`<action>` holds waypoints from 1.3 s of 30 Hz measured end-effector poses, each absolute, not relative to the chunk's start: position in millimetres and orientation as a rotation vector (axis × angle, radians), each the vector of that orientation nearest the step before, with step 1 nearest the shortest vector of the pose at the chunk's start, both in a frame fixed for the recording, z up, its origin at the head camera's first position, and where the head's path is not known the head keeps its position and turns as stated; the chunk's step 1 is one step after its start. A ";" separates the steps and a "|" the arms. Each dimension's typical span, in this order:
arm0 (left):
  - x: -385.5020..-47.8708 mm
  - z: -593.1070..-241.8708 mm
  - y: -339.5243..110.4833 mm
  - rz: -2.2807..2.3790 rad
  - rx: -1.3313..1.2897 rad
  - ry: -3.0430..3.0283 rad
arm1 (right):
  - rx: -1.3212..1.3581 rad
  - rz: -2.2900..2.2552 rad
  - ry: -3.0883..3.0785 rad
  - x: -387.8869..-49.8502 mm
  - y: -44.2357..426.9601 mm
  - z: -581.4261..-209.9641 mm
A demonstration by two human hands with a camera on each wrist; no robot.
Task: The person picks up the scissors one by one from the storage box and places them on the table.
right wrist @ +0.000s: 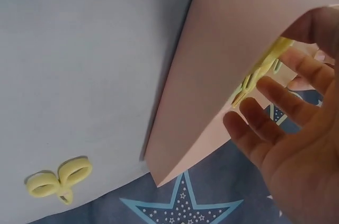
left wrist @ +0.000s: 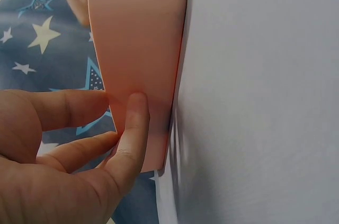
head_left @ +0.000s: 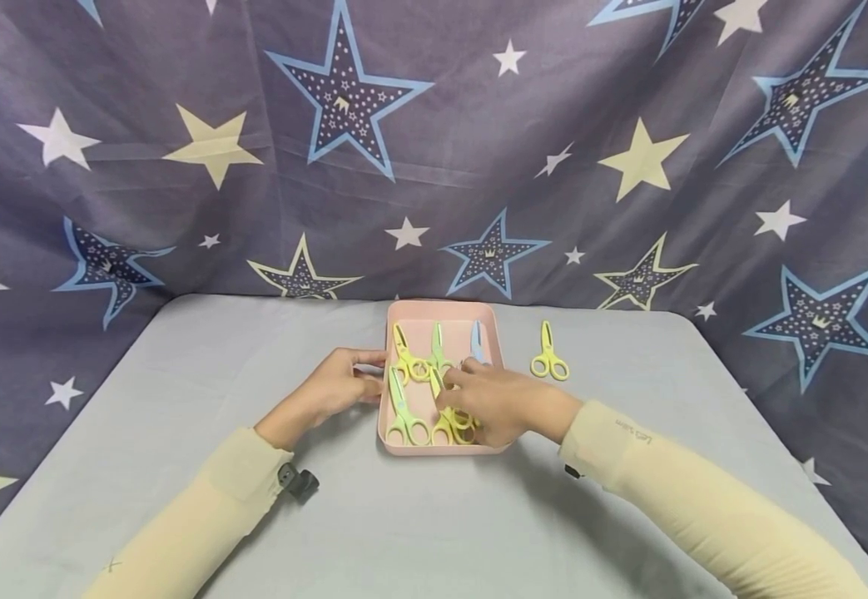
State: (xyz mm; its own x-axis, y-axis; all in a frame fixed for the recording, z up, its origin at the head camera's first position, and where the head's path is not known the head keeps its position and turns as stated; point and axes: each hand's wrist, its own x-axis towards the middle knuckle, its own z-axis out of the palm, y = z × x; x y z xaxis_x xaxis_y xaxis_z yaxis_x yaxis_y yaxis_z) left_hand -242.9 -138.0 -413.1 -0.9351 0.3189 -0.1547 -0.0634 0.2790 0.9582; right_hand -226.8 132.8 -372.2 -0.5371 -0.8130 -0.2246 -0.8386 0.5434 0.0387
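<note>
A pink tray (head_left: 443,450) holds several pairs of scissors. Beside its left wall is my left hand (head_left: 338,381), nearly straight fingers (left wrist: 136,121) touching the outer wall and rim. My right hand (head_left: 499,401) reaches over the tray's right side, thumb and forefinger pinching yellow scissors (right wrist: 271,61), partly hidden by the hand and wall. Green scissors (head_left: 401,413) lie at the tray's front left, with another yellow pair (head_left: 406,356) behind them. Further back are light green scissors (head_left: 437,339) and a blue pair (head_left: 476,343), whose lower part the right hand covers.
One pair of yellow scissors (head_left: 548,353) lies on the grey table (head_left: 434,524), to the right of the tray. A dark curtain (head_left: 434,183) with a star print hangs behind the table.
</note>
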 end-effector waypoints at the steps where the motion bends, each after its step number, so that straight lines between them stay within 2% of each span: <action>1: -242.6 -413.0 -137.9 1.703 0.232 2.233 | -1.404 0.196 2.587 -226.5 132.7 -372.4; 16: -241.6 -410.9 -138.9 1.704 0.233 2.227 | -1.322 0.060 2.569 -228.3 134.8 -372.1; 31: -242.6 -411.6 -138.7 1.714 0.228 2.218 | -1.455 -0.053 2.548 -228.5 133.6 -376.7; 39: -242.4 -412.5 -138.9 1.724 0.260 2.215 | -1.409 -0.020 2.535 -227.0 133.9 -374.7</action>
State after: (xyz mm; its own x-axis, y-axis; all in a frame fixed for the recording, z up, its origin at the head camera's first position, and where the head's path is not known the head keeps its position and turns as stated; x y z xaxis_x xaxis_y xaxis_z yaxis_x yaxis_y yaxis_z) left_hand -242.4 -138.9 -412.5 -0.9318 0.3351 -0.1394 -0.0530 0.2545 0.9656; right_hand -227.0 133.9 -374.7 -0.5056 -0.8387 -0.2023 -0.8355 0.5344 -0.1278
